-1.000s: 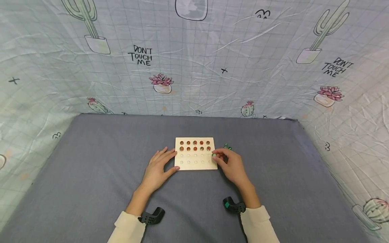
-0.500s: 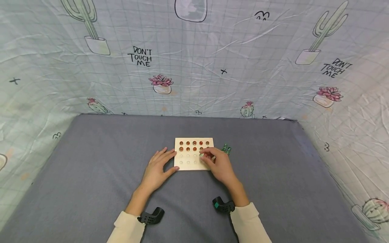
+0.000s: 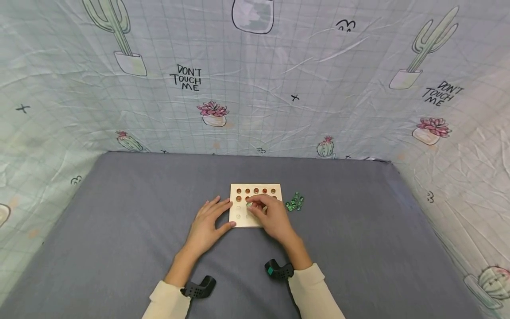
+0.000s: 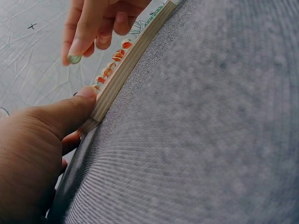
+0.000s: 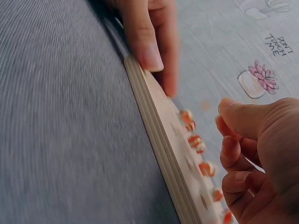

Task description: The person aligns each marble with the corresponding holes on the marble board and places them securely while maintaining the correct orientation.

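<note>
high up, the head view peers forward and down; tilted, close wrist views seemingly share the board's near edge [image 4: 132, 61].

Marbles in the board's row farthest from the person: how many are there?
5 orange marbles: one at each end of that row on the wooden board, three between. None there is hidden, but the right hand covers part of the next row.

The wooden board [image 3: 242, 223] looks smooth, the marbles [image 3: 256, 191] glossy, the tablecloth [image 3: 239, 266] matt.
</note>
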A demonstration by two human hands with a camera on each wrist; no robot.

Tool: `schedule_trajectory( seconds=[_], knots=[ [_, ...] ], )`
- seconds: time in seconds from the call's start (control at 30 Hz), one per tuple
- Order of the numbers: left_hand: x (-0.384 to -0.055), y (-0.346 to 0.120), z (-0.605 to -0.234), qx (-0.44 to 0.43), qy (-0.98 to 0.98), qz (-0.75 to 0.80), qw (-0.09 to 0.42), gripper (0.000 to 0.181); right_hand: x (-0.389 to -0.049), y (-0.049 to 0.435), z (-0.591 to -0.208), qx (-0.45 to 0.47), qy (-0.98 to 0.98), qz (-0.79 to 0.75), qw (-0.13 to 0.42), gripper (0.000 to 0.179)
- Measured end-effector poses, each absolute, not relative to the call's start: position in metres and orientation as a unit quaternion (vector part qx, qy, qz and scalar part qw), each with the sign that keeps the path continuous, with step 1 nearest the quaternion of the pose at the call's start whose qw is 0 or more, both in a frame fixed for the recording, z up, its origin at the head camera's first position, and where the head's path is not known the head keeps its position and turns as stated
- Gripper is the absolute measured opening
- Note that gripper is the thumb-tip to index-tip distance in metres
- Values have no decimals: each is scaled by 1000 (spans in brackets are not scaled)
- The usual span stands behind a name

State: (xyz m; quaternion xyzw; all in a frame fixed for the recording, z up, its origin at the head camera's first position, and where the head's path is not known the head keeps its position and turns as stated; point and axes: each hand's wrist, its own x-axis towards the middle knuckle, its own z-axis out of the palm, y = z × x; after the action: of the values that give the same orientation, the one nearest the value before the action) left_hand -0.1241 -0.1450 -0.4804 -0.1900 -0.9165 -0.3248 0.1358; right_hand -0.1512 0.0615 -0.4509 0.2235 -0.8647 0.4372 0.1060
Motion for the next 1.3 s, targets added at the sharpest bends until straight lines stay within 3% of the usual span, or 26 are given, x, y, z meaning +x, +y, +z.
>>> schedule_trajectory(
  seconds=[0.3, 0.57, 1.3],
  knots=[
    [-122, -145, -482, -193, -911, -334, 143, 54, -151, 45, -459, 222, -856, 458, 92, 16],
    [-123, -145, -483, -196, -911, -333, 144, 53, -149, 39, -473, 230, -882, 386, 142, 15],
    [-122, -144, -483, -193, -912, -332, 145, 54, -148, 31, -476, 174, -904, 355, 159, 17]
  ],
)
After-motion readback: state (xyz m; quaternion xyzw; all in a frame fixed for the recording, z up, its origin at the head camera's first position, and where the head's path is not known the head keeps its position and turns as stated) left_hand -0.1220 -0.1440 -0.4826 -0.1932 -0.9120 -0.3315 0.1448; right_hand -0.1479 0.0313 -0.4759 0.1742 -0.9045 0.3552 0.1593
